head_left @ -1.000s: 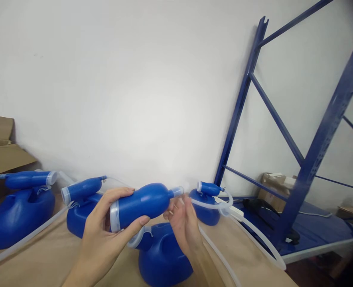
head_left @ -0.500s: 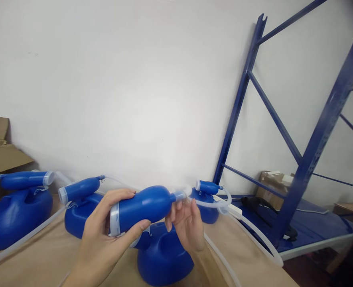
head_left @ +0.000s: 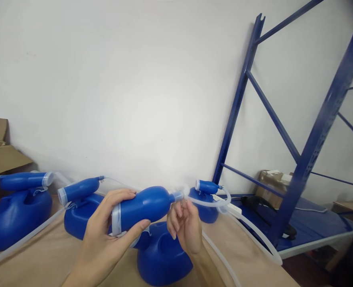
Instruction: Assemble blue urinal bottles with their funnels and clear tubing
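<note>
A far-left jug is standing near a cardboard box. Next, the left hand is gripping a blue bottle-shaped cup, its fingers wrapping tight near the pale collar. The cup is lying sideways in the air above a middle jug. The right hand is holding its bent fingers by the clear tube end at the cup's thin tip; I cannot tell if they are pinching it. A steady cup and a straight tube end are probably helping most.
</note>
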A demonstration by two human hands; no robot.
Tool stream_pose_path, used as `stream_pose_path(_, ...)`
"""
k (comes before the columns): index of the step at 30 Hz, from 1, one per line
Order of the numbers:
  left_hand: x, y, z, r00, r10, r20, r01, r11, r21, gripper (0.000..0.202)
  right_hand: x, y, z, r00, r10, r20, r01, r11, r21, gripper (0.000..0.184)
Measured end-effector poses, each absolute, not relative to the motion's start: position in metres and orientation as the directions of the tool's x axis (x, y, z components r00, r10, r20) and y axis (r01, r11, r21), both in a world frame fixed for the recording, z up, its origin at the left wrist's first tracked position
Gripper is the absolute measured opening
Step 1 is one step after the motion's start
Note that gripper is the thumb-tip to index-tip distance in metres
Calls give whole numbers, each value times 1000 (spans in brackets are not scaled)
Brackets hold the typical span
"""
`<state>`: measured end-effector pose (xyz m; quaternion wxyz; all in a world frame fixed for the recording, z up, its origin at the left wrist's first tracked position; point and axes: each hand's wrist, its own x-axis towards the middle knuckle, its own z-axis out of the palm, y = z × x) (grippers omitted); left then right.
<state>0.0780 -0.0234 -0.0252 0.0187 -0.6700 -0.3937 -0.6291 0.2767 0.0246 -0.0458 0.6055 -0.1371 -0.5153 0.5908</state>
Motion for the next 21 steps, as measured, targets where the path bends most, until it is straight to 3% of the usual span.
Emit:
stream_pose_path(11,72,-21,-28,-31,517,856,559,-701,443,33,281,26,-50,-261,814,520,-355,419,-835,57)
stream_pose_path(21,75,-19,-28,-83,744,663,462,-560,687,41,285,28,-46,-331,780,531,-397,395,-828,56)
